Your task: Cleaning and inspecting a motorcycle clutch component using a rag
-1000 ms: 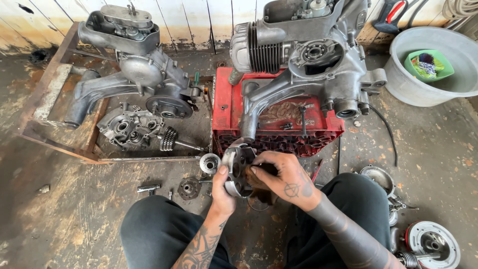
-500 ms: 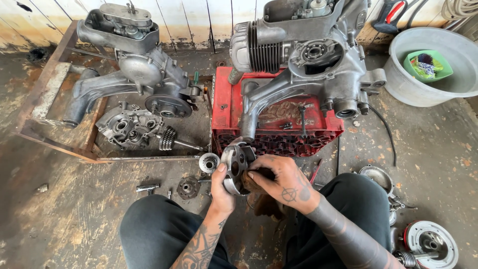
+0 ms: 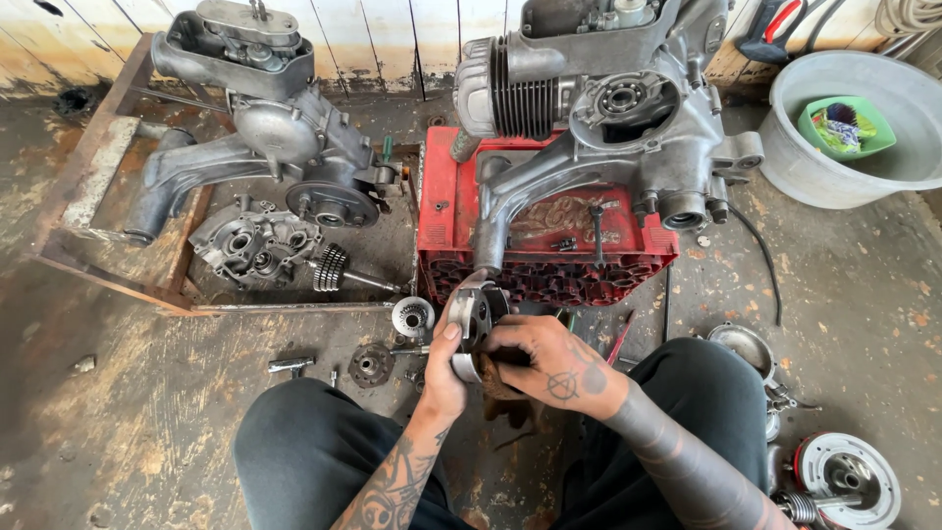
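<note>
Both my hands hold a round grey metal engine part [image 3: 475, 316] in front of my knees, just below the red crate [image 3: 549, 240]. My left hand [image 3: 444, 368] grips its lower left side, thumb up along the rim. My right hand [image 3: 549, 361] covers its right side with fingers curled over the edge. A scooter engine [image 3: 599, 118] rests on the red crate. A small ring-shaped bearing part [image 3: 413, 317] and a dark gear-like disc [image 3: 372, 363] lie on the floor left of my hands.
A second engine [image 3: 265, 137], a crankcase half [image 3: 255, 245] and a geared shaft [image 3: 339, 270] lie on a rusty metal tray [image 3: 108, 265] at left. A grey basin [image 3: 844, 147] holds a green bowl at top right. Metal covers [image 3: 844, 476] lie at right.
My hands have shifted slightly on the metal part, turning it a little; they stay in the same place.
</note>
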